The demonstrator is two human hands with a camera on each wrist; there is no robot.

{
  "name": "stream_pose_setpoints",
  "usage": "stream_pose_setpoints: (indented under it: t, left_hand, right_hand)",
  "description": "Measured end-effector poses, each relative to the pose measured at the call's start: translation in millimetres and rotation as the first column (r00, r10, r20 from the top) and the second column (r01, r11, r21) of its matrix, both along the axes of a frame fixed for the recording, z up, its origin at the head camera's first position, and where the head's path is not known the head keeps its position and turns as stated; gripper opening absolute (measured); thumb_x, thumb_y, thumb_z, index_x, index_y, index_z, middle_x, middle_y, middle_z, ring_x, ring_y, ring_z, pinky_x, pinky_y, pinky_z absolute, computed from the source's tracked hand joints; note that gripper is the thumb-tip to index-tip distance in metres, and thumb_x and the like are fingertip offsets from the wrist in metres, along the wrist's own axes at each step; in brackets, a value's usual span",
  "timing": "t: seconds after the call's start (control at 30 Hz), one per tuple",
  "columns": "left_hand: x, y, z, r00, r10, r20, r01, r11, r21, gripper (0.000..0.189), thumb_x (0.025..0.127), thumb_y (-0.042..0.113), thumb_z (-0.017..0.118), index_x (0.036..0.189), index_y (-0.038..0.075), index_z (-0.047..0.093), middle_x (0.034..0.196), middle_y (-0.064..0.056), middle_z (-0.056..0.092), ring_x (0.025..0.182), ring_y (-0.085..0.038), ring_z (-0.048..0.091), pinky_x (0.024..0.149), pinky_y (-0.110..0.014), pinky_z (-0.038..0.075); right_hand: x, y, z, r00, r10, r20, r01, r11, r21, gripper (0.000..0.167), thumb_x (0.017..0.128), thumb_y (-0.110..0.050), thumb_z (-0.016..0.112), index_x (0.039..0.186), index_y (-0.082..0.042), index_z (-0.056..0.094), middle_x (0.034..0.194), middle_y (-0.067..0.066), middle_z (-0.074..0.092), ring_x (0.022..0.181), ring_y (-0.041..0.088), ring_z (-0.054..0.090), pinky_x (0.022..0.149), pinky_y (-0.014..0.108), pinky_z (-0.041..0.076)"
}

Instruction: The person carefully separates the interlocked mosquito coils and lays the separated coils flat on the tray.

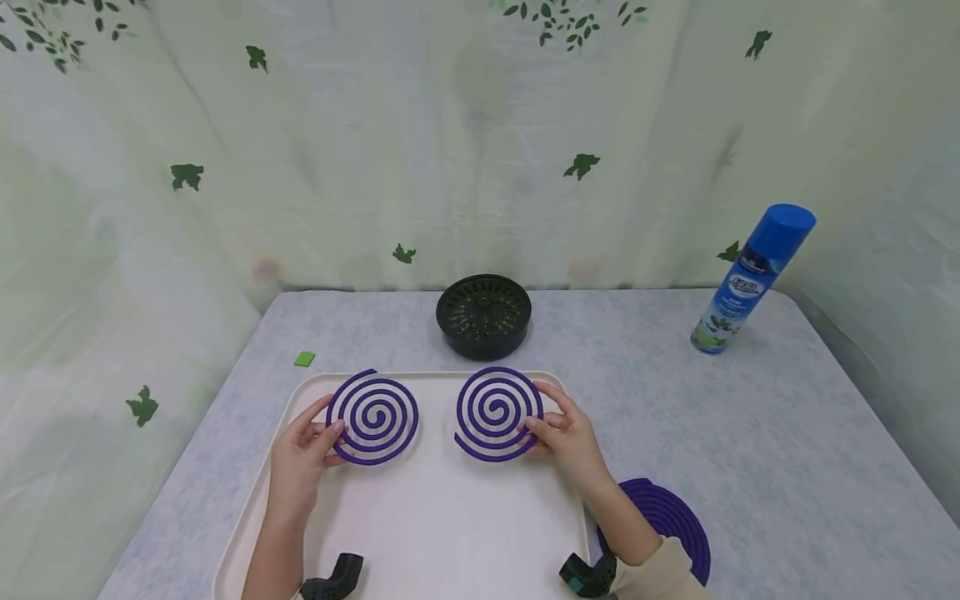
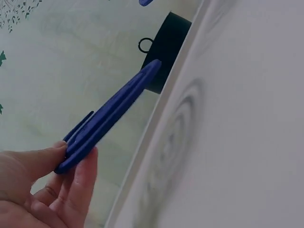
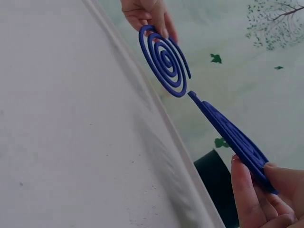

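Two purple mosquito coils are held up side by side above a white tray (image 1: 450,533). My left hand (image 1: 296,458) pinches the left mosquito coil (image 1: 375,417) at its outer edge, thumb on the near face and fingers behind. The right mosquito coil (image 1: 497,414) is pinched the same way by my right hand (image 1: 573,437), at its right edge. Seen from the left wrist, that hand's coil (image 2: 111,111) is nearly edge-on, its shadow falling on the tray. In the right wrist view the right hand's coil (image 3: 232,137) also appears edge-on, beyond the tray's rim.
Behind the tray stands a round black coil holder (image 1: 483,317) with a slotted lid. A blue spray can (image 1: 750,279) is at the back right, and a small green square (image 1: 304,358) lies back left. More purple coils (image 1: 671,521) lie right of the tray, partly under my right forearm.
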State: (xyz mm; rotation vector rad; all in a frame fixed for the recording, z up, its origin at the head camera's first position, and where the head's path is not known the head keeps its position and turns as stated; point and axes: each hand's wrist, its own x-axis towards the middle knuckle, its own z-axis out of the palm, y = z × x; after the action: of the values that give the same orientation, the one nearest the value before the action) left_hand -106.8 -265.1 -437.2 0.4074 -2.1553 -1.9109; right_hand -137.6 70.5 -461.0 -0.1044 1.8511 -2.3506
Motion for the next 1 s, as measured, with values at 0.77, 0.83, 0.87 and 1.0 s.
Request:
stream_pose_setpoints:
  t: [0.77, 0.83, 0.87, 1.0]
  left_hand:
    - [0.8, -9.6, -12.6, 0.958, -0.127, 0.257, 0.157, 0.983, -0.097, 0.054, 0.088, 0.0, 0.054, 0.136, 0.0, 0.03, 0.11, -0.022, 0.052, 0.068, -0.008, 0.059, 0.066, -0.025, 0.054]
    - [1.4, -10.8, -12.8, 0.952, -0.151, 0.268, 0.189, 0.974, -0.123, 0.055, 0.088, -0.002, 0.052, 0.137, -0.003, 0.027, 0.121, -0.025, 0.043, 0.072, -0.007, 0.06, 0.069, -0.024, 0.053]
    - [1.6, -11.2, -13.0, 0.949, -0.159, 0.272, 0.204, 0.968, -0.144, 0.056, 0.088, -0.003, 0.052, 0.138, -0.004, 0.026, 0.124, -0.026, 0.04, 0.074, -0.008, 0.06, 0.07, -0.023, 0.053]
    - [2.0, -12.5, -14.7, 0.941, -0.142, 0.308, 0.24, 0.921, -0.308, 0.056, 0.088, 0.002, 0.054, 0.137, -0.005, 0.027, 0.125, -0.026, 0.042, 0.081, -0.017, 0.062, 0.069, -0.021, 0.052]
  right_hand:
    - [1.9, -2, -16.3, 0.977, 0.202, 0.069, -0.212, 0.959, 0.191, 0.086, 0.076, 0.006, 0.065, 0.143, -0.005, 0.012, 0.099, 0.019, 0.055, 0.055, 0.018, 0.057, 0.056, 0.032, 0.053]
    - [1.7, -3, -17.2, 0.98, 0.194, 0.045, -0.199, 0.946, 0.255, 0.084, 0.077, 0.004, 0.066, 0.142, -0.003, 0.014, 0.094, 0.017, 0.054, 0.052, 0.016, 0.055, 0.05, 0.029, 0.051]
    - [1.6, -3, -17.9, 0.982, 0.186, 0.033, -0.187, 0.939, 0.288, 0.082, 0.077, 0.002, 0.067, 0.142, -0.002, 0.016, 0.09, 0.016, 0.054, 0.05, 0.016, 0.055, 0.048, 0.028, 0.05]
    - [1.9, -5, -19.4, 0.987, 0.157, -0.037, -0.124, 0.885, 0.449, 0.073, 0.077, -0.001, 0.068, 0.138, 0.002, 0.026, 0.068, 0.007, 0.052, 0.041, 0.014, 0.051, 0.037, 0.027, 0.046]
